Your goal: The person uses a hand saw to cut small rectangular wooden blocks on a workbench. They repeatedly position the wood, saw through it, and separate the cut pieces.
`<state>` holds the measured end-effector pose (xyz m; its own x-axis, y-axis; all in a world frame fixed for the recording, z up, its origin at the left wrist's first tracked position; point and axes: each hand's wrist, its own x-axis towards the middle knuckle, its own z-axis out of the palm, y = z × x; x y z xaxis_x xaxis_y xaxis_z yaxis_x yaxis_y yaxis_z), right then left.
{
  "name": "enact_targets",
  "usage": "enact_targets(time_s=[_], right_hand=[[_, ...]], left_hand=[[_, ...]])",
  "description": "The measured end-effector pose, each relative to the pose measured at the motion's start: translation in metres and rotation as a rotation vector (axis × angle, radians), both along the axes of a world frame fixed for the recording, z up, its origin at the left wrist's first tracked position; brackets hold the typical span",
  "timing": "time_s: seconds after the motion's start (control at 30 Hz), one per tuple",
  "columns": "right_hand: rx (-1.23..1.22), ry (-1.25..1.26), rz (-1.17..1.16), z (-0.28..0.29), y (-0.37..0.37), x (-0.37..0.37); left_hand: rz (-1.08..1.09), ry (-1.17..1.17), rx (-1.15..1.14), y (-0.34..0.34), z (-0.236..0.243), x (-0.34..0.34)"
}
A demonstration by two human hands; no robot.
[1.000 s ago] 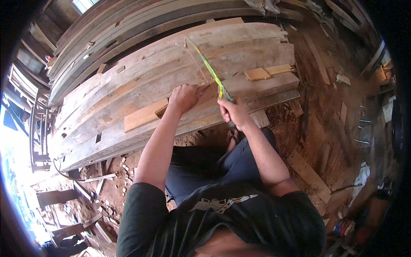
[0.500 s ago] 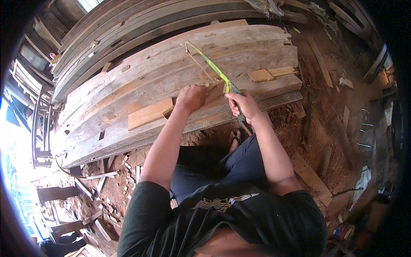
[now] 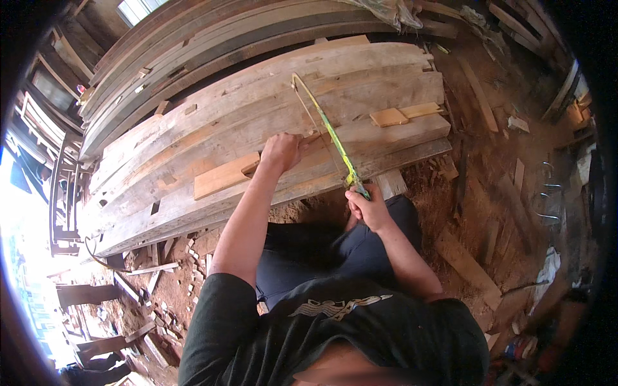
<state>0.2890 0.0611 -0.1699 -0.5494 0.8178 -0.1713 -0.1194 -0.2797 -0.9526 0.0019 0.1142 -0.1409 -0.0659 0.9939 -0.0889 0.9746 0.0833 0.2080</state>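
My right hand (image 3: pixel 371 207) is wrapped round the handle of a yellow-green hacksaw (image 3: pixel 333 135). Its frame points away from me, tip over the timbers, with the thin blade on its left side. Closed and pressed down on the thick planks, my left hand (image 3: pixel 281 153) grips a small strip of wood (image 3: pixel 311 137). The strip's end sticks out to the right, close to the blade; I cannot tell whether the blade touches it. Left of that hand lies a flat light-brown board (image 3: pixel 222 177) with a notch at its right end.
Thick planks (image 3: pixel 360 88) form the work surface. Two small board pieces (image 3: pixel 389 117) lie at its right end. More long timbers (image 3: pixel 251 32) are stacked behind. Offcuts (image 3: pixel 462 260) and wood scraps lie on the dirt floor at both sides. A curved dark strip (image 3: pixel 103 258) juts out at the left.
My right hand has pulled the hacksaw back toward me, and its tip has come nearer. My left hand stays almost in place on the wood strip.
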Motion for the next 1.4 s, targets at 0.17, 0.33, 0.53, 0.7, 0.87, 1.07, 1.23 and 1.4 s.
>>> enact_targets(time_s=[0.17, 0.33, 0.53, 0.7, 0.87, 1.07, 1.23, 1.4], right_hand=[[0.325, -0.128, -0.038, -0.009, -0.014, -0.009], [0.458, -0.178, -0.067, -0.02, -0.025, -0.002], [0.392, -0.158, -0.046, -0.059, -0.024, -0.002], [0.444, -0.153, -0.009, -0.072, -0.013, 0.002], [0.626, -0.184, -0.014, -0.073, -0.007, 0.0], [0.635, -0.229, 0.007, -0.077, -0.02, -0.006], [0.75, -0.213, -0.007, -0.072, -0.023, -0.012], [0.871, -0.12, -0.036, -0.058, -0.024, -0.014]], left_hand=[[0.016, -0.07, 0.008, -0.002, 0.002, -0.002], [0.014, -0.062, -0.008, -0.004, 0.012, -0.002], [0.022, -0.108, -0.07, -0.006, 0.025, -0.001], [0.044, -0.172, -0.086, -0.003, 0.023, -0.009], [0.021, -0.238, -0.076, 0.006, 0.012, -0.019], [-0.017, -0.305, -0.099, 0.01, 0.005, -0.034], [-0.019, -0.39, -0.257, 0.01, 0.018, -0.042], [-0.073, -0.426, -0.548, -0.001, 0.015, -0.049]])
